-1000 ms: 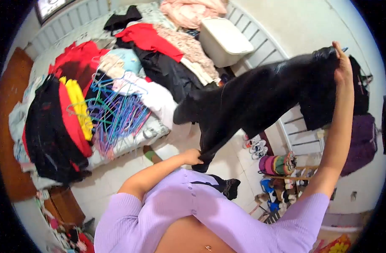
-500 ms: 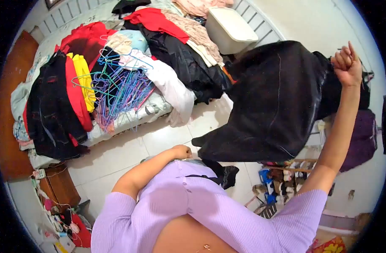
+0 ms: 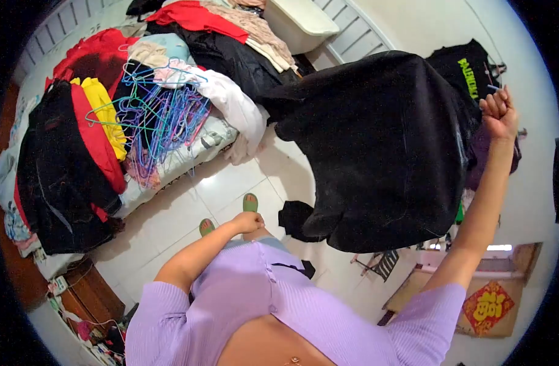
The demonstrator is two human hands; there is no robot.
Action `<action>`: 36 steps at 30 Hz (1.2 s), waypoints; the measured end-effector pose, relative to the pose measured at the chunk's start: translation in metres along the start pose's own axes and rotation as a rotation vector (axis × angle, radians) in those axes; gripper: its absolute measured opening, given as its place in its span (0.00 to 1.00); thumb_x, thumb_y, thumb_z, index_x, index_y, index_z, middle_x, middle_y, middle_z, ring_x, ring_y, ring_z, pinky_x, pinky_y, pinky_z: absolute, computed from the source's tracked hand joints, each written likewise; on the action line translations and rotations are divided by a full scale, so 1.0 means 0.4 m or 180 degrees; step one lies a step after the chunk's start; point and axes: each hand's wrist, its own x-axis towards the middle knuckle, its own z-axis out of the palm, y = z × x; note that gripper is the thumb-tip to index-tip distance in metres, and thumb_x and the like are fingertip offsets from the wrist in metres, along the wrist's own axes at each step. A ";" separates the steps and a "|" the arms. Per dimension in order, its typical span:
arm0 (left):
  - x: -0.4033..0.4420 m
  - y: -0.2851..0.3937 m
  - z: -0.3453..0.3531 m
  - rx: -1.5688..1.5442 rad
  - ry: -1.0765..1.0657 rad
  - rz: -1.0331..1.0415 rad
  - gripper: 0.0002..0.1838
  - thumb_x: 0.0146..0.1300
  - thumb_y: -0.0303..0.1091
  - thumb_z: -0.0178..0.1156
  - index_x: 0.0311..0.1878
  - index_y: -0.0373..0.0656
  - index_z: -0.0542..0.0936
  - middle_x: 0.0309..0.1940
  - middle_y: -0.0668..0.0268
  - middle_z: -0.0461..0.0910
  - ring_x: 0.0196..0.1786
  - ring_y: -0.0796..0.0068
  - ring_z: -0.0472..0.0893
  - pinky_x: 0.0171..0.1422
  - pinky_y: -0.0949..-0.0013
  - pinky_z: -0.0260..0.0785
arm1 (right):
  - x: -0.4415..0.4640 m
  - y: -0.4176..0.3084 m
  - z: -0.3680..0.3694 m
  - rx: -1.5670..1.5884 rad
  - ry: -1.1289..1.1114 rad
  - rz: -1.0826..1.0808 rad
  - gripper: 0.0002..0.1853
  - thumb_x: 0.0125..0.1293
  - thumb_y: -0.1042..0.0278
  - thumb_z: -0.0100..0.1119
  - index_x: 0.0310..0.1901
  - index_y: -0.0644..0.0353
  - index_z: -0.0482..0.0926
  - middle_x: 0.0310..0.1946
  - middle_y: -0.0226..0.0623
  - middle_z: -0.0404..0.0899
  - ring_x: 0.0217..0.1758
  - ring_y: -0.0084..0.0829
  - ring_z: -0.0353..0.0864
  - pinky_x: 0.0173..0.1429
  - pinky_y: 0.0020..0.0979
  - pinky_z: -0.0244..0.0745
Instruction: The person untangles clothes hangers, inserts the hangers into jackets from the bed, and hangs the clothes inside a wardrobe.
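My right hand (image 3: 500, 113) is raised at the far right, its fingers curled around what looks like a thin blue hanger (image 3: 493, 88); most of that is hidden. A large black garment (image 3: 383, 152) spreads out to the left of this hand, off the floor, and its attachment to the hanger cannot be made out. Low in front of my body, my left hand (image 3: 249, 223) is closed in a loose fist with nothing visible in it. It is apart from the garment.
Clothes and a heap of tangled blue and purple hangers (image 3: 166, 122) lie on the bed (image 3: 221, 137). A white storage bin (image 3: 297, 27) stands at its far end. Behind my right hand hangs a black shirt with green lettering (image 3: 465, 70). A folding rack (image 3: 386, 265) stands lower right.
The view has turned to the right. The black garment has swung lower and spread wider. A shirt with green lettering, and my green-slippered feet, have come into sight. My left hand stays closed.
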 end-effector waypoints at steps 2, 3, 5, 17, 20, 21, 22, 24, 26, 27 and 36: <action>-0.039 -0.005 0.021 0.0235 -0.0046 -0.0005 0.17 0.57 0.45 0.58 0.42 0.44 0.82 0.39 0.56 0.81 0.44 0.58 0.80 0.50 0.63 0.70 | -0.057 0.038 0.078 0.0071 0.0210 0.0014 0.16 0.70 0.59 0.45 0.23 0.53 0.67 0.09 0.19 0.47 0.13 0.19 0.43 0.25 0.25 0.47; -0.056 -0.020 0.044 0.0239 -0.0094 -0.0006 0.17 0.57 0.45 0.58 0.42 0.44 0.82 0.39 0.56 0.81 0.44 0.58 0.80 0.50 0.63 0.70 | -0.074 0.055 0.086 0.0091 0.0196 0.0024 0.16 0.70 0.59 0.45 0.23 0.53 0.68 0.09 0.20 0.47 0.14 0.19 0.43 0.25 0.25 0.47; -0.073 -0.052 0.065 0.0108 -0.0029 -0.0029 0.17 0.57 0.45 0.59 0.42 0.42 0.81 0.39 0.55 0.81 0.44 0.58 0.80 0.49 0.63 0.70 | -0.115 0.096 0.123 0.0170 0.0323 0.0011 0.17 0.70 0.59 0.45 0.23 0.54 0.68 0.09 0.20 0.47 0.14 0.20 0.44 0.24 0.26 0.46; -0.548 0.246 -0.140 -0.1170 0.3305 0.0556 0.11 0.63 0.32 0.54 0.47 0.42 0.79 0.45 0.61 0.80 0.47 0.70 0.78 0.51 0.68 0.68 | -0.511 0.504 0.445 0.0782 0.0052 -0.0330 0.13 0.72 0.62 0.42 0.33 0.61 0.70 0.16 0.21 0.51 0.21 0.18 0.49 0.28 0.23 0.48; -0.727 0.377 -0.096 -0.0175 0.3975 0.1116 0.12 0.60 0.29 0.56 0.47 0.41 0.79 0.47 0.59 0.79 0.49 0.64 0.77 0.54 0.65 0.68 | -0.640 0.595 0.532 0.0828 0.0251 -0.0482 0.11 0.71 0.65 0.44 0.38 0.64 0.72 0.21 0.23 0.57 0.25 0.17 0.54 0.31 0.22 0.51; -0.769 0.412 -0.069 -0.0109 0.4054 0.1022 0.12 0.60 0.29 0.56 0.47 0.41 0.79 0.47 0.59 0.79 0.49 0.64 0.77 0.54 0.65 0.68 | -0.682 0.613 0.559 0.0896 -0.0113 -0.0499 0.11 0.70 0.65 0.45 0.40 0.65 0.72 0.23 0.25 0.61 0.27 0.17 0.56 0.32 0.22 0.53; -0.800 0.447 -0.038 0.0247 0.4086 0.1066 0.13 0.58 0.29 0.56 0.48 0.40 0.78 0.46 0.59 0.79 0.50 0.61 0.76 0.55 0.64 0.67 | -0.716 0.633 0.586 0.0903 -0.0449 -0.0493 0.11 0.69 0.65 0.47 0.44 0.66 0.71 0.27 0.27 0.65 0.30 0.18 0.60 0.37 0.22 0.58; -0.835 0.486 0.028 0.0948 0.4076 0.1107 0.18 0.54 0.27 0.58 0.51 0.38 0.76 0.49 0.57 0.77 0.54 0.55 0.74 0.59 0.60 0.66 | -0.803 0.640 0.663 0.0772 -0.0644 -0.0243 0.13 0.67 0.68 0.49 0.49 0.66 0.68 0.33 0.29 0.69 0.35 0.19 0.65 0.45 0.22 0.62; -0.846 0.498 0.085 0.1260 0.4251 0.1005 0.22 0.53 0.26 0.59 0.54 0.37 0.74 0.51 0.55 0.75 0.56 0.55 0.72 0.60 0.59 0.65 | -0.885 0.618 0.737 0.0881 -0.1031 0.0127 0.15 0.65 0.72 0.50 0.52 0.66 0.66 0.39 0.32 0.70 0.42 0.20 0.68 0.52 0.23 0.63; -0.856 0.498 0.106 0.1245 0.4393 0.0944 0.24 0.52 0.27 0.60 0.55 0.38 0.73 0.52 0.54 0.74 0.57 0.54 0.71 0.61 0.58 0.64 | -0.916 0.614 0.764 0.0951 -0.1469 0.0188 0.16 0.65 0.73 0.49 0.53 0.65 0.64 0.40 0.33 0.70 0.45 0.22 0.68 0.54 0.24 0.62; -1.074 0.398 0.061 0.1417 0.5640 0.0111 0.12 0.52 0.31 0.59 0.40 0.38 0.75 0.35 0.54 0.77 0.38 0.51 0.77 0.42 0.55 0.67 | -1.073 0.553 1.048 -0.0109 -0.3501 -0.0541 0.31 0.62 0.63 0.56 0.62 0.63 0.56 0.62 0.47 0.61 0.66 0.32 0.57 0.66 0.32 0.53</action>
